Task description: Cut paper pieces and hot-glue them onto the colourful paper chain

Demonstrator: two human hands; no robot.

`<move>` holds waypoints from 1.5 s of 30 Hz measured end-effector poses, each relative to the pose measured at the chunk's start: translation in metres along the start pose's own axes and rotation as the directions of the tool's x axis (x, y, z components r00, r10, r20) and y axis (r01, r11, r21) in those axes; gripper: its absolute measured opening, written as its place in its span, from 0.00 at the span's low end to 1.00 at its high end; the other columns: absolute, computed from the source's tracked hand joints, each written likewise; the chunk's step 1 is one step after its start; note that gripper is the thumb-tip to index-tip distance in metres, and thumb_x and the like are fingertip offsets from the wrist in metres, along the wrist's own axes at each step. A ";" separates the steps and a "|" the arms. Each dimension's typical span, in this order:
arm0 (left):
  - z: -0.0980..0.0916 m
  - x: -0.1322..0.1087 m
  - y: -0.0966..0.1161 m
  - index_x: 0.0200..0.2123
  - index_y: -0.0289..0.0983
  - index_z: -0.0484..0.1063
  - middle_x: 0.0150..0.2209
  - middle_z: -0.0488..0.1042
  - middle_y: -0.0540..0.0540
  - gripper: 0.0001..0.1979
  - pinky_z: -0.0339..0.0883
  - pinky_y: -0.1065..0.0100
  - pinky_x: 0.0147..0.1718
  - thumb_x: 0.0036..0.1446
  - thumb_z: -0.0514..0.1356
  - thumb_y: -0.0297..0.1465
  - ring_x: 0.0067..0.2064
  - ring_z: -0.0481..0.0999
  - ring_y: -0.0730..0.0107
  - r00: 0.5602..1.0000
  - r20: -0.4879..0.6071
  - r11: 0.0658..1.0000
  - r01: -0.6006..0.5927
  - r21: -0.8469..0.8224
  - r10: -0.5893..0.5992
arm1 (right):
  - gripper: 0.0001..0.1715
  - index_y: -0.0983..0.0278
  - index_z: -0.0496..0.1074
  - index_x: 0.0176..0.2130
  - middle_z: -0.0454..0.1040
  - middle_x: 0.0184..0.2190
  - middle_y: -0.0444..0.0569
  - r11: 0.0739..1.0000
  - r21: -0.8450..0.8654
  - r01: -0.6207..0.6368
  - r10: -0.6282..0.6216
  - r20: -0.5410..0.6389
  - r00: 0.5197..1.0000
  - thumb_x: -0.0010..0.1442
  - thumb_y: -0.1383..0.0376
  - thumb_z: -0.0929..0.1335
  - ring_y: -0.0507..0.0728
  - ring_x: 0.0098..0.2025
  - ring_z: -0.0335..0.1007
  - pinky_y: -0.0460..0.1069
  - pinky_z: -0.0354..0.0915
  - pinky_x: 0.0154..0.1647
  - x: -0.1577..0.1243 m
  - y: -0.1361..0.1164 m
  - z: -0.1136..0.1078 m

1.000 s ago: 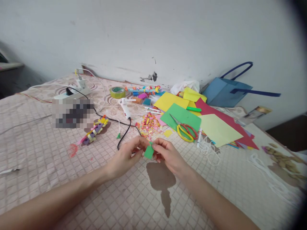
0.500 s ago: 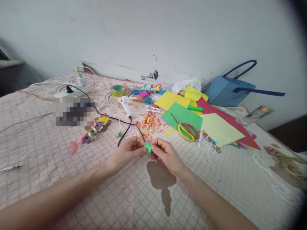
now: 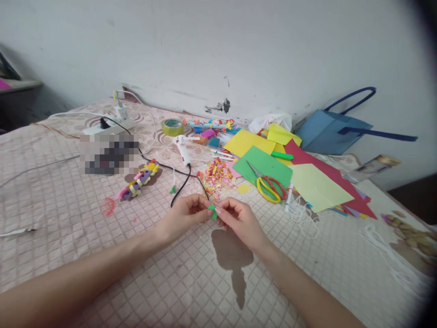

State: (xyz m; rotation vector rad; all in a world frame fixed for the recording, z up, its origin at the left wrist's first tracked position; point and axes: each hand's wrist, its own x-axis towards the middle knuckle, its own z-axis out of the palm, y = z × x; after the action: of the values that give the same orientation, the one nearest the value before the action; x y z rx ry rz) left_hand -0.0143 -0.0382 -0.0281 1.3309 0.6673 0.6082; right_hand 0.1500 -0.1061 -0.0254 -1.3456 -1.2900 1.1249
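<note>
A small green piece (image 3: 213, 211) is pinched between my two hands over the quilted table cover. My left hand (image 3: 189, 213) grips its left side with thumb and fingers. On the other side, my right hand (image 3: 239, 218) closes thumb and fingertips on the same piece. Just beyond my fingers lies a pile of small coloured paper scraps (image 3: 218, 175). A white glue gun (image 3: 182, 150) rests behind my left hand, its black cord running toward my fingers. Below my hands is a brown stain (image 3: 232, 250) on the cover.
Scissors (image 3: 269, 189) lie on a green sheet (image 3: 259, 161), beside yellow and red sheets. White string (image 3: 303, 218), tape (image 3: 172, 127) and a blue bag (image 3: 332, 130) are around them. A decorated stick (image 3: 139, 180) and a power strip (image 3: 109, 125) are at the left.
The view has shifted slightly, so the table things appear a little farther right. The green piece has turned slightly between my fingertips, which still hold it.
</note>
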 end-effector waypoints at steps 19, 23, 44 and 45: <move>-0.001 0.000 0.000 0.25 0.33 0.68 0.24 0.76 0.48 0.13 0.67 0.73 0.28 0.49 0.64 0.37 0.25 0.73 0.76 0.989 0.044 0.990 0.141 0.000 -0.140 | 0.18 0.63 0.66 0.29 0.67 0.22 0.42 0.994 0.113 -0.013 0.007 0.052 0.999 0.63 0.54 0.61 0.50 0.24 0.64 0.44 0.61 0.21 0.000 0.004 0.001; -0.001 0.001 -0.001 0.25 0.33 0.68 0.23 0.75 0.49 0.13 0.67 0.74 0.27 0.49 0.64 0.37 0.25 0.73 0.76 0.989 0.051 0.990 0.139 -0.004 -0.139 | 0.18 0.64 0.66 0.29 0.67 0.22 0.42 0.995 0.098 -0.006 -0.001 0.071 0.997 0.63 0.55 0.61 0.49 0.23 0.64 0.44 0.61 0.21 -0.001 0.004 0.001; -0.001 0.000 -0.002 0.26 0.33 0.67 0.23 0.73 0.49 0.13 0.67 0.72 0.28 0.52 0.61 0.38 0.26 0.72 0.75 0.990 0.071 0.991 0.115 0.062 -0.120 | 0.13 0.63 0.67 0.29 0.65 0.20 0.41 0.999 -0.045 -0.011 0.014 0.054 0.998 0.61 0.58 0.64 0.49 0.22 0.62 0.44 0.59 0.22 -0.002 -0.001 0.001; -0.001 0.000 -0.002 0.26 0.33 0.67 0.23 0.73 0.49 0.13 0.66 0.72 0.28 0.52 0.61 0.38 0.26 0.72 0.75 0.991 0.073 0.992 0.109 0.065 -0.114 | 0.14 0.63 0.67 0.29 0.66 0.20 0.41 0.999 -0.033 -0.015 0.017 0.057 0.998 0.61 0.57 0.64 0.49 0.22 0.62 0.44 0.59 0.22 -0.001 -0.001 0.000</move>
State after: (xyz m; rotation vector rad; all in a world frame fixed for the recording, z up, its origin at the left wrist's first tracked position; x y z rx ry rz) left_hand -0.0155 -0.0380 -0.0306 1.3564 0.6975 0.4476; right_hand 0.1494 -0.1073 -0.0249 -1.3585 -1.3456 1.1655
